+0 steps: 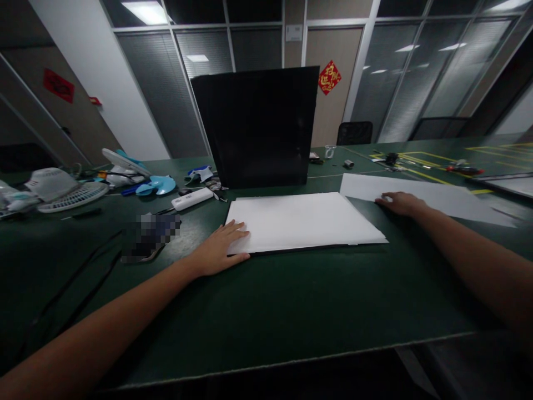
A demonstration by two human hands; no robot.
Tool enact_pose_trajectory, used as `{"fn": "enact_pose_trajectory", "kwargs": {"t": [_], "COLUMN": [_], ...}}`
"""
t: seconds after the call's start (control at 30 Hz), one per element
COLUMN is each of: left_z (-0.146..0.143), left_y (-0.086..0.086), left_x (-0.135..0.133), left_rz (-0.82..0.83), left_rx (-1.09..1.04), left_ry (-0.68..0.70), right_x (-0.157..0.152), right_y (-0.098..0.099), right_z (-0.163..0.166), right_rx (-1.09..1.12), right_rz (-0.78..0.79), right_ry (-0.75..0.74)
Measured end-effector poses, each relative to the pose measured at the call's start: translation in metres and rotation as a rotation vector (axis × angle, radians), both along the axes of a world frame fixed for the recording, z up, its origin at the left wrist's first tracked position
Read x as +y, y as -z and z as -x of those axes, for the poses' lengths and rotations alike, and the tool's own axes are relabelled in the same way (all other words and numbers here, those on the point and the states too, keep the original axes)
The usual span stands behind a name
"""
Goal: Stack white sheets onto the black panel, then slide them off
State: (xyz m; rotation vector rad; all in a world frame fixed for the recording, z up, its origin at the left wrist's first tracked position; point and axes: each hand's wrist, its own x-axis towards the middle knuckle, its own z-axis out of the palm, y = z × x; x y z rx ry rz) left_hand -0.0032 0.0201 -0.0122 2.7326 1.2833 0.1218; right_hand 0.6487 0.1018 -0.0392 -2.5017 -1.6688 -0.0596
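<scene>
My left hand (pixel 220 248) lies with its fingers spread on the left edge of a white sheet (pixel 300 222). That sheet rests on a flat panel whose thin dark edge shows along the left and front; the sheet's right corner reaches past it. Farther right, my right hand (pixel 402 204) has its fingers curled at the near edge of a second white sheet (pixel 433 199), which it seems to pinch. Behind the first sheet a large black glossy panel (pixel 258 128) stands upright, tilted slightly.
On the green table (pixel 291 311), a white fan (pixel 70 191), light-blue fan blades (pixel 156 185), a white power strip (pixel 192 199) and a pixelated phone-like object (pixel 154 236) sit at left. A clear cup (pixel 330 151), a screwdriver (pixel 464 169) and another panel (pixel 510 183) are at right.
</scene>
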Motion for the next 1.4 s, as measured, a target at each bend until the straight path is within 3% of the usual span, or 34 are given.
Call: {"fn": "enact_pose_trajectory", "kwargs": {"t": [0.2, 0.63, 1.0, 1.4], "left_z": [-0.001, -0.001, -0.002, -0.003], "left_y": [-0.001, -0.001, -0.004, -0.008], "left_x": [-0.001, 0.000, -0.002, -0.005], "left_rz": [-0.010, -0.029, -0.074, -0.155], "left_rx": [-0.012, 0.073, 0.067, 0.058], "left_ry": [-0.023, -0.020, -0.030, -0.009], "right_x": [0.001, 0.005, -0.002, -0.003], "right_y": [-0.001, -0.002, -0.004, -0.006], "right_z": [0.001, -0.007, -0.001, 0.016], "right_rx": [0.008, 0.098, 0.073, 0.077], "right_rz": [0.063, 0.116, 0.079, 0.032], "right_ry": [0.036, 0.268, 0.217, 0.262]}}
